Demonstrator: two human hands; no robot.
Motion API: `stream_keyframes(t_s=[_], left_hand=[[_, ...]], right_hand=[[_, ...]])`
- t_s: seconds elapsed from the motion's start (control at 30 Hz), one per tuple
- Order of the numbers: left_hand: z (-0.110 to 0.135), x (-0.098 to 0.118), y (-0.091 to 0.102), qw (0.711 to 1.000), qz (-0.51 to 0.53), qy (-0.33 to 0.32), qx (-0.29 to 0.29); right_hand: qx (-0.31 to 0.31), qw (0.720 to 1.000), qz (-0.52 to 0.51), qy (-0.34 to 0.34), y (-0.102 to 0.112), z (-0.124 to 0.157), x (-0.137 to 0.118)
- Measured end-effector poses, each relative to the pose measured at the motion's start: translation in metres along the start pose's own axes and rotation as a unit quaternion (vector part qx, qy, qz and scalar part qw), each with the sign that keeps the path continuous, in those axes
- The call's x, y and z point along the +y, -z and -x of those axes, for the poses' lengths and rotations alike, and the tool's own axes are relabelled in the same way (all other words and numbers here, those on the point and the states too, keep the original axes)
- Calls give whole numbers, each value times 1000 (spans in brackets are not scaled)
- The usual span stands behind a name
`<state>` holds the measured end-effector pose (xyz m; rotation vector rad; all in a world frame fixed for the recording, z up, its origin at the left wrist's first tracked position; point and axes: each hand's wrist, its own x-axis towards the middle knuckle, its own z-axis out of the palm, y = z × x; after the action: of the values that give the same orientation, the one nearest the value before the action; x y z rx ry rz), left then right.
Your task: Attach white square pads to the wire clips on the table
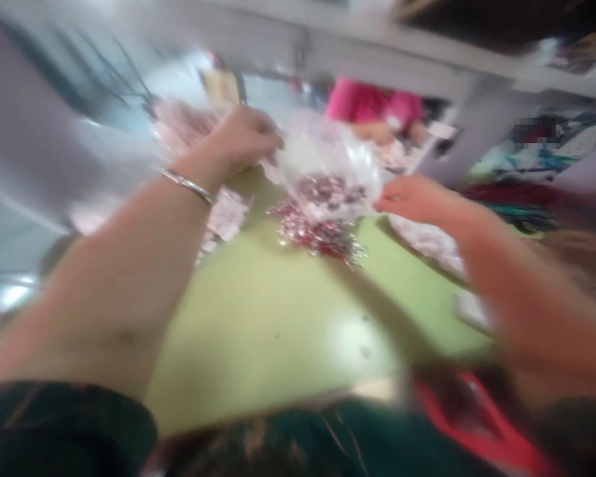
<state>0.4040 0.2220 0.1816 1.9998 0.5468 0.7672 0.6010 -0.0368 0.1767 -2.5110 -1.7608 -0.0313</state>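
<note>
Holding a clear plastic bag (330, 149) at the far middle of the green table (228, 338): left hand (251, 136) pinched on its left edge, right hand (412, 199) pinched on its lower right edge. Shiny pink-silver pieces (318, 232) heaped on the table at the bag's near side; similar bits show at its lower part, inside or behind, can't tell. Pale pile (228, 213) left, under the left forearm. Co-worker in pink top (362, 103) far. Blurry.

On the table (228, 318), a pile (315, 232) lies just before the bag (328, 149).
</note>
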Motion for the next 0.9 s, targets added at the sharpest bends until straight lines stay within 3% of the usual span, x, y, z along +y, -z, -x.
stream_keyframes(t_s=[0.03, 0.1, 0.17, 0.2, 0.27, 0.37, 0.47, 0.53, 0.7, 0.83, 0.9], left_hand=[[-4, -7, 0, 993, 98, 44, 46], [-11, -25, -1, 938, 292, 114, 148], [-13, -43, -3, 894, 381, 131, 195], [-11, -49, -5, 886, 400, 125, 200], [-4, -54, -10, 886, 418, 95, 180], [13, -44, -19, 909, 386, 58, 147], [29, -25, -24, 936, 329, 37, 119], [37, -16, -24, 946, 308, 29, 99], [49, -20, -22, 944, 315, 25, 94], [58, -30, -27, 937, 325, 27, 124], [59, -32, -28, 917, 372, 28, 142]], right_hand=[[-10, 1000, 18, 3, -4, -1, 7], [-44, 997, 68, -1, -12, -3, 17], [-79, 993, 85, -14, -18, -1, 17], [-89, 992, 85, -16, -18, 2, 12], [-73, 993, 87, -8, -13, 9, -14], [68, 992, 108, -16, -5, 13, -77], [138, 986, 74, 58, -15, -6, -136], [173, 981, 58, 61, -32, -30, -158], [178, 983, 37, 6, -71, -86, -155], [92, 994, 20, -65, -72, -98, -137], [79, 993, 45, -69, -67, -98, -132]])
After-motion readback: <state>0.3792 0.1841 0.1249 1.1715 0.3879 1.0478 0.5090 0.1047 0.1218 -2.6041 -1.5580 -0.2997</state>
